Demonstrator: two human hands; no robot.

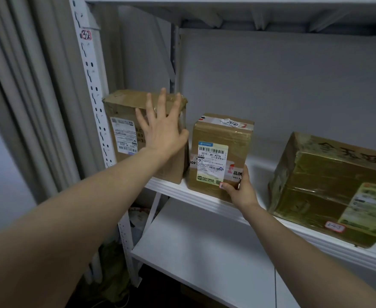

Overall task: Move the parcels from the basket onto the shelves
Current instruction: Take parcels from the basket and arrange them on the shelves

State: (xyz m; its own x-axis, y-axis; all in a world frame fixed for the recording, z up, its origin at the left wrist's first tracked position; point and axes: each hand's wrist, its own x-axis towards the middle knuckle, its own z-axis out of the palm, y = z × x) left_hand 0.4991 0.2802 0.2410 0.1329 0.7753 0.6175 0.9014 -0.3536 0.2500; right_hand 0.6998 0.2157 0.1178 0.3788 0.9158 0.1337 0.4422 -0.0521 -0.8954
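Three brown cardboard parcels stand on the white shelf [171,191], with a second white shelf [205,252] below it. The tall parcel [122,107] at the left end stands upright just beside the perforated white post [93,90]; it is sealed with clear tape along the top, and a white shipping label with barcodes sits on its front. The left hand [162,127] lies flat against that front with the fingers straight and spread wide, the thumb pointing towards the parcel's right edge. Just to the right, close beside it, stands the smaller parcel [218,134], also upright and near the shelf's front edge. It is wrapped in glossy clear tape, carries a white label with barcodes, a blue strip at the top and a green strip at the bottom, and has a band of red-and-white printed tape across it and a sticker reading 2010 on top. The right hand [241,187] grips its lower right corner, thumb on the front face and fingers curled round the right side. Further right, apart from the other two, lies a large parcel [329,183], tilted in view, heavily taped, with dark handwriting on top and a greenish label on its front. A small tag [86,35] marked 32 is stuck high on the post, and a pale curtain [27,85] hangs at the left.
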